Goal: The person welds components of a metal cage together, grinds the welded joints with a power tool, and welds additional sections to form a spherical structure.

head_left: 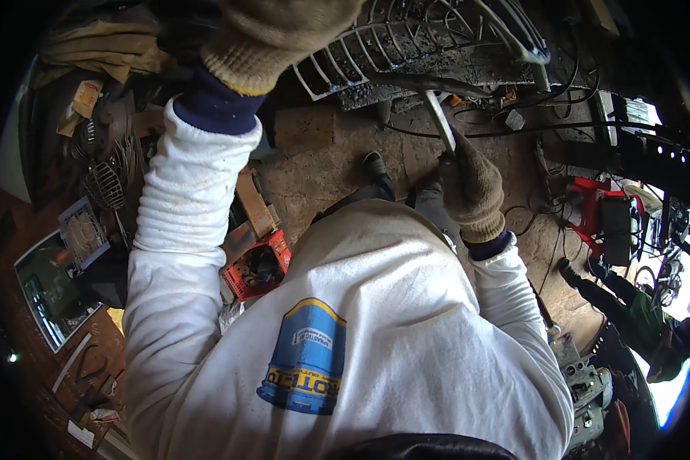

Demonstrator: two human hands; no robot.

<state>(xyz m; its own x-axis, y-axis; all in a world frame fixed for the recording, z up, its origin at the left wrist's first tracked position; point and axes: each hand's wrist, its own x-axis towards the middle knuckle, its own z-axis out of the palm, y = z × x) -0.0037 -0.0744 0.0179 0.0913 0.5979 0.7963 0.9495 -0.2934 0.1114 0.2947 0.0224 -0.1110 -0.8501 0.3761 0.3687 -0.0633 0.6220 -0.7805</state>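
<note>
Metal bar in right hand

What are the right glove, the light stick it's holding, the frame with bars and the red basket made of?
Right glove: knitted fabric, maybe cotton; matte brown, ribbed cuff.
Light stick: probably metal; smooth, pale grey, catching light.
Frame with bars: likely metal; thin grey bars, slightly shiny.
Red basket: seems plastic; evenly bright red, with openings in its sides.

"Where is your left hand?"
"Your left arm reaches far forward, its gloved hand cut off at the view's top."
"And your right hand?"
"Gloved, lower, curled into a fist."
</note>
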